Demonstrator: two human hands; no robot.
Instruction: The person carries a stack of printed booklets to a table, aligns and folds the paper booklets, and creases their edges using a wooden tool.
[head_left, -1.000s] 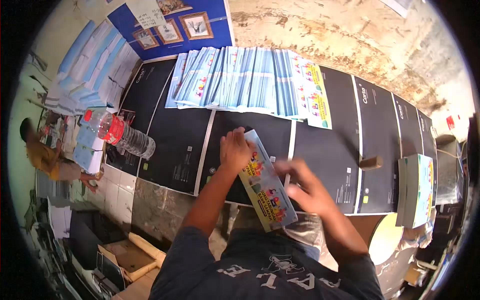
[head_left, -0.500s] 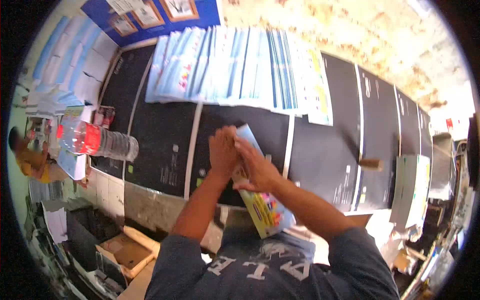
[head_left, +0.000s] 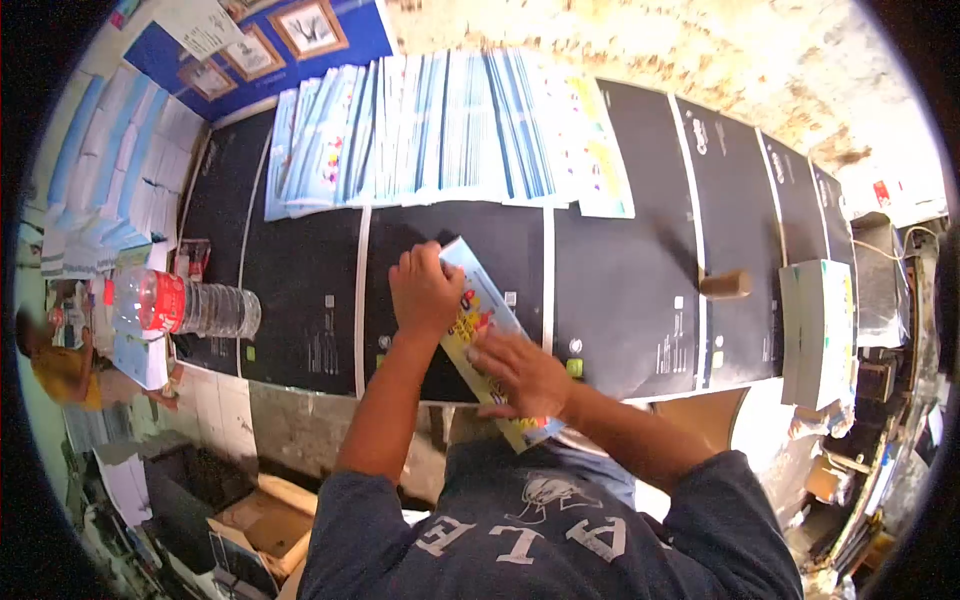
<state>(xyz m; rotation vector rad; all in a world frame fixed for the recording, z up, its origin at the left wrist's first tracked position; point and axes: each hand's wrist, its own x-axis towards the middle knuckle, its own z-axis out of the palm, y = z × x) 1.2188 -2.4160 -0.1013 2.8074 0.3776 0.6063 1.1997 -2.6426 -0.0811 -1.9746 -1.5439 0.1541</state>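
Observation:
A narrow, colourful folded booklet (head_left: pixel 492 312) lies slanted across the black tabletop, its near end reaching over the front edge toward my body. My left hand (head_left: pixel 428 292) is closed on the far left edge of it, fingers curled. Lower down, my right hand (head_left: pixel 520 375) rests on the printed cover with its fingers stretched out, palm down. Part of the cover is hidden under that hand. Beyond both hands, a long row of overlapping light-blue booklets (head_left: pixel 420 130) runs along the back of the table (head_left: pixel 620 300).
A large plastic bottle with a red label (head_left: pixel 165 303) is at the left. A short wooden handle (head_left: pixel 725 285) is right of centre. Booklet stacks stand at the right end (head_left: pixel 815 330) and far left (head_left: pixel 120 150). A person in yellow (head_left: pixel 65 360) is at the far left.
My right hand has slid down the booklet toward me, away from my left hand, uncovering more of the printed cover. My left hand stays at the far end. The view has shifted slightly.

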